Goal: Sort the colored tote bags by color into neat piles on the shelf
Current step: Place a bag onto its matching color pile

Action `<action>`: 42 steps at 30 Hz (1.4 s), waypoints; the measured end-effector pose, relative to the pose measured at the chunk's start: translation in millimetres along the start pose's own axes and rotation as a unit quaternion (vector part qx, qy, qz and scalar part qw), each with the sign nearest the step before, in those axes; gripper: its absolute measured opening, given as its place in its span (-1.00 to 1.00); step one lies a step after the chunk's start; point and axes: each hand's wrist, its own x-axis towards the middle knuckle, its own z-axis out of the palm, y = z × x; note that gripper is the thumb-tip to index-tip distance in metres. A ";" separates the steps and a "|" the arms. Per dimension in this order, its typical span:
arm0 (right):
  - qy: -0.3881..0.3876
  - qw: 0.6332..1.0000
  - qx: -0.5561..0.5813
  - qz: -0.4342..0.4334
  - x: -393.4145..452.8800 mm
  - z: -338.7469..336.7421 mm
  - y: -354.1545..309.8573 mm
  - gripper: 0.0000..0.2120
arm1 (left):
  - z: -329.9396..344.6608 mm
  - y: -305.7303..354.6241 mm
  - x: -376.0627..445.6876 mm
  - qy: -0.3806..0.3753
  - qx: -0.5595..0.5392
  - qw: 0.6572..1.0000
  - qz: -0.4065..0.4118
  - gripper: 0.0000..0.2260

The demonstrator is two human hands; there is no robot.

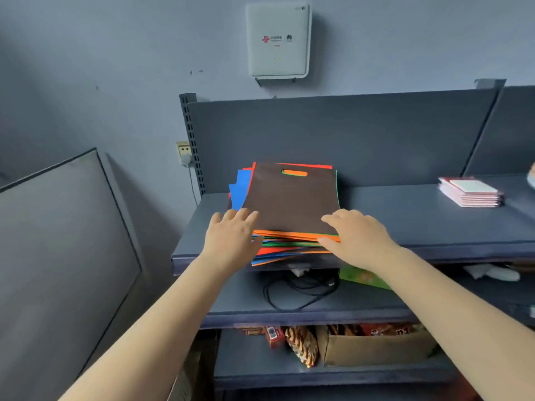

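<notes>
- One leaning panel [58, 241] stands at the far left, tilted against the wall beside the shelf unit.
- Next comes a wall plug [184, 154], just left of the slotted upright of the top shelf [405, 215].
- The left hand [234, 235] lies flat with fingers straight and slightly spread, resting on the near left corner of the stack of tote bags [286, 224].
- The stack sits on the left part of the top shelf and overhangs its front edge; blue, red, orange and green edges fan out unevenly from under a brown bag [292, 204], which lies on top with orange showing through its handle slot.
- The right hand [359, 235] has its fingers laid on the brown bag's near right corner and its thumb against the orange edges below, pinching that corner.
- A white box [278, 39] is mounted on the wall above.
- Cables [298, 290] lie on the shelf below.
- A pile of pink booklets [470, 192] rests toward the right end of the top shelf, well apart from the bags.
</notes>
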 end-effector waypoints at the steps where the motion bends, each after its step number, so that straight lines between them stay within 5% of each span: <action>1: -0.009 0.999 0.048 0.022 6.4 4.5 3.0 -0.49 | 7.6 -0.1 9.8 -0.002 -0.013 1.000 0.007 -0.57; 5: -0.024 0.972 0.204 0.114 30.0 24.5 16.9 -0.48 | 34.0 4.0 39.7 -0.024 -0.057 0.998 0.013 -0.60; 14: -0.042 0.923 0.291 0.247 68.6 55.6 52.7 -0.42 | 68.0 29.5 60.7 -0.032 -0.132 0.991 0.021 -0.63; 16: -0.029 0.907 0.320 0.271 73.1 58.7 63.0 -0.47 | 68.5 36.1 63.1 -0.026 -0.149 0.988 0.045 -0.62; 20: -0.025 0.813 0.483 0.324 77.6 62.7 84.7 -0.78 | 65.0 46.4 71.5 -0.047 -0.179 0.978 0.102 -0.62; 22: -0.034 0.810 0.486 0.327 79.7 66.2 93.5 -0.83 | 63.0 48.2 75.2 -0.053 -0.202 0.973 0.098 -0.63; 28: 0.047 0.842 0.435 0.316 82.6 71.2 117.4 -0.85 | 65.2 28.4 90.3 -0.042 -0.216 0.972 -0.085 -0.72; 35: 0.104 0.816 0.488 0.291 79.9 75.8 123.3 -0.92 | 72.8 -14.3 94.6 -0.114 -0.223 0.923 -0.293 -0.58; 42: 0.141 0.766 0.567 0.268 83.3 68.7 111.4 -0.77 | 59.3 -25.1 83.2 -0.034 -0.259 0.897 -0.357 -0.81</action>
